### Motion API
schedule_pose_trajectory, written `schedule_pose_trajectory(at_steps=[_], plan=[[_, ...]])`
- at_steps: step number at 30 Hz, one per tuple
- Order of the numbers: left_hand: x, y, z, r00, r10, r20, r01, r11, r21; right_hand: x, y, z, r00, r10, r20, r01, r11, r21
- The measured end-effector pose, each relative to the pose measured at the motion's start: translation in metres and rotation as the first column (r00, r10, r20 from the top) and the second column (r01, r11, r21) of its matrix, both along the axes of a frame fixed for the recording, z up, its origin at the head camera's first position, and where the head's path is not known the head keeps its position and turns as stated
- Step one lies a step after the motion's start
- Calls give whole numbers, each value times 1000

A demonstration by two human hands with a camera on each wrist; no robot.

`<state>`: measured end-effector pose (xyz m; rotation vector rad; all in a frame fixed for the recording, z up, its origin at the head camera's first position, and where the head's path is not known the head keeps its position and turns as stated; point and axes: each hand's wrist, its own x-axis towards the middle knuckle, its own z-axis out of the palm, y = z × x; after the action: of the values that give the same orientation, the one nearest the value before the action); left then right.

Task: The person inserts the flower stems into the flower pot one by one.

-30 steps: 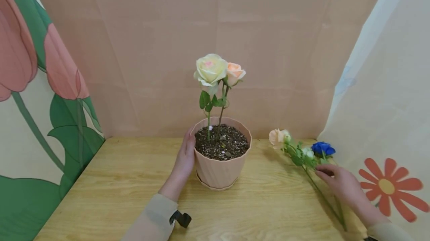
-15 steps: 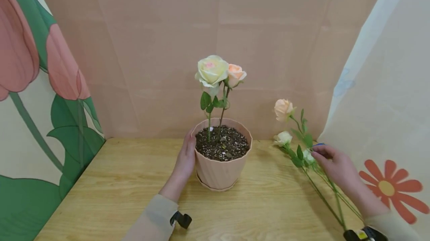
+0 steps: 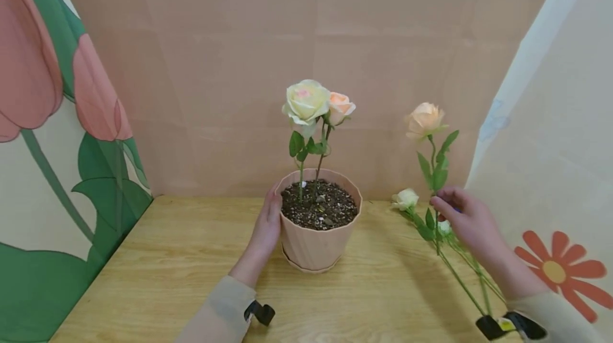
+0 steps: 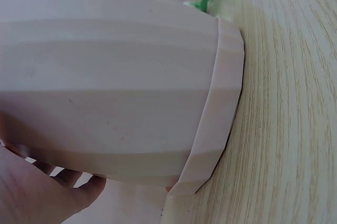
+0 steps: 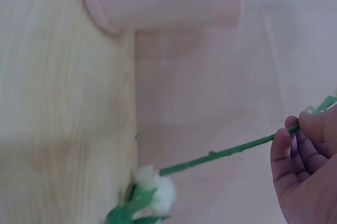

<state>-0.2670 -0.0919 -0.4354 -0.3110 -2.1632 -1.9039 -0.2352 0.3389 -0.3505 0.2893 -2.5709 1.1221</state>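
Note:
In the head view, a pink flowerpot (image 3: 313, 247) of dark soil stands mid-table, holding an upright cream rose (image 3: 306, 101) and a peach rose (image 3: 341, 106). My left hand (image 3: 265, 223) grips the pot's left side, its fingers curved along the wall in the left wrist view. My right hand (image 3: 471, 220) pinches the green stem of another peach rose (image 3: 425, 118), held upright above the table. The stem's cut lower end (image 5: 167, 170) shows in the right wrist view. Under that hand lie a white rose (image 3: 406, 199) and other stems; a bit of blue is mostly hidden behind the fingers.
The wooden table (image 3: 191, 247) ends at a pinkish cloth backdrop (image 3: 230, 93). A tulip-printed panel (image 3: 96, 189) stands at the left, and a pale panel with a red flower (image 3: 553, 271) at the right. Loose stems (image 3: 462, 282) run toward the right wrist.
My right hand has taken the peach rose from the loose flowers and raised it upright, away from the white rose. My left hand stays on the flowerpot.

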Motion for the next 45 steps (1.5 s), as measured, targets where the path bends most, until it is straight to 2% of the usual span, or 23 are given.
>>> schedule_pose_trajectory(at_steps=[7,15,21,28,36,45], plan=[[-2,3,1,1000,-3,30,3,1000,5,-1,-29,24,999,42,-25,-43,998,-37],[-3,3,1,1000,-5,8,5,1000,-9,-2,-50,39,998,54,-35,-56,996,-64],[-4,2,2,1000,-3,-11,3,1000,-18,-4,-69,50,994,79,-77,-86,991,-98],[-3,2,1,1000,-9,-3,9,1000,-8,-9,-97,58,981,128,-146,-158,964,-215],[-5,2,0,1000,15,7,-14,1000,-17,-14,-122,64,968,111,-224,-169,951,-258],[0,0,-1,1000,30,8,-30,999,-25,-29,-154,66,953,132,-272,-225,911,-345]])
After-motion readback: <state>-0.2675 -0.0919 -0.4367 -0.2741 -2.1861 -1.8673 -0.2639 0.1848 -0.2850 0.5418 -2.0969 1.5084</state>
